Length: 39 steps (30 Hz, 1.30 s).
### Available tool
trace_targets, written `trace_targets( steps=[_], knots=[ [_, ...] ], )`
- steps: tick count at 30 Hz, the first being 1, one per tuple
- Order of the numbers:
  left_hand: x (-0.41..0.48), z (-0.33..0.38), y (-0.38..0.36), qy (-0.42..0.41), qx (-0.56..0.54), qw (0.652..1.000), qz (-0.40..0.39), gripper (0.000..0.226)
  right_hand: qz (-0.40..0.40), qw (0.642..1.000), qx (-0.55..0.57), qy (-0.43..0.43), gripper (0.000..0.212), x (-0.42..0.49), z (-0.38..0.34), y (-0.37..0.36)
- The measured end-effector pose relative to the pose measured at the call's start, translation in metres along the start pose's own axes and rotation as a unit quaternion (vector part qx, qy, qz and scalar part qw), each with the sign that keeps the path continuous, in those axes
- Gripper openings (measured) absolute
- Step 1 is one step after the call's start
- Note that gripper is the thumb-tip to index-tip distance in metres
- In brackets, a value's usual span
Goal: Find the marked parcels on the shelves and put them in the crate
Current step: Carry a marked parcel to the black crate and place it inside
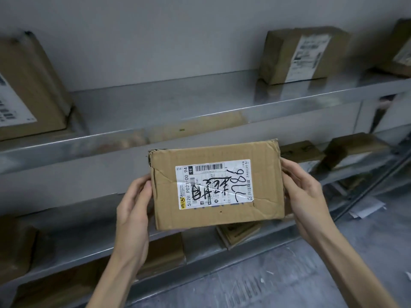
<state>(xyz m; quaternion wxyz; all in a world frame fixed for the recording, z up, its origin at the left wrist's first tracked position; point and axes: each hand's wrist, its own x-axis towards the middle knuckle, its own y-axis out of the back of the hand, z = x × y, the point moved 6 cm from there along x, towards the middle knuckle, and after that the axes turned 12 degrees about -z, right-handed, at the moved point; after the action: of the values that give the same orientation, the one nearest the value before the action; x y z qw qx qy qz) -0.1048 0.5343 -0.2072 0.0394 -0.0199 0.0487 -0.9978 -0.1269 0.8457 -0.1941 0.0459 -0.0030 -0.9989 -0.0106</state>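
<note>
Straight ahead, steel shelves (178, 103) run along a grey wall (155, 30), above a worn grey floor (289, 274) where scraps of paper (367, 207) lie near the rack's foot. Brown boxes sit well apart on the top tier: a large one (29, 90) at the left and a labelled one (298, 56) at the right. The marked parcel (216, 218) is off the shelves, held in the air in front of the middle tier. Its long axis lies left to right, tipped a little, and its broad labelled face is turned toward the camera. The white label (222, 174) carries black handwritten marker strokes, and its print runs sideways, reading from bottom to top. The left hand (133, 207) grips the left end and the right hand (304, 196) grips the right end, thumbs at the front edges; the fingers behind the cardboard are hidden. A smaller box (238, 232) lies partly covered under the parcel, the far-right box (402, 50) is cut off, and the lower-left boxes (15, 243) are dim and blurred.
</note>
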Motion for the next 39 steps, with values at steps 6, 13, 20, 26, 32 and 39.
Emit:
trace_targets(
  steps=[6, 13, 20, 26, 32, 39],
  knots=[
    [-0.013, 0.049, -0.056, -0.033, -0.011, 0.995, -0.089, 0.023, 0.097, 0.994, 0.005, 0.05, 0.029, -0.054, -0.066, 0.056],
    [-0.037, 0.095, -0.148, -0.058, -0.041, 0.978, -0.194, 0.024, 0.217, 0.973, 0.003, 0.083, 0.029, -0.133, -0.109, 0.127],
    [-0.073, 0.129, -0.269, -0.071, -0.05, 0.941, -0.328, 0.022, 0.345, 0.933, -0.005, 0.101, 0.029, -0.226, -0.143, 0.216],
    [-0.119, 0.13, -0.386, -0.057, -0.069, 0.906, -0.413, 0.021, 0.43, 0.895, -0.023, 0.119, 0.031, -0.314, -0.158, 0.296],
    [-0.181, 0.114, -0.497, -0.036, -0.07, 0.878, -0.473, 0.021, 0.501, 0.855, -0.001, 0.132, 0.033, -0.395, -0.155, 0.369],
    [-0.266, 0.091, -0.618, -0.001, -0.06, 0.826, -0.56, 0.02, 0.567, 0.814, 0.004, 0.128, 0.036, -0.501, -0.149, 0.44]
  ],
)
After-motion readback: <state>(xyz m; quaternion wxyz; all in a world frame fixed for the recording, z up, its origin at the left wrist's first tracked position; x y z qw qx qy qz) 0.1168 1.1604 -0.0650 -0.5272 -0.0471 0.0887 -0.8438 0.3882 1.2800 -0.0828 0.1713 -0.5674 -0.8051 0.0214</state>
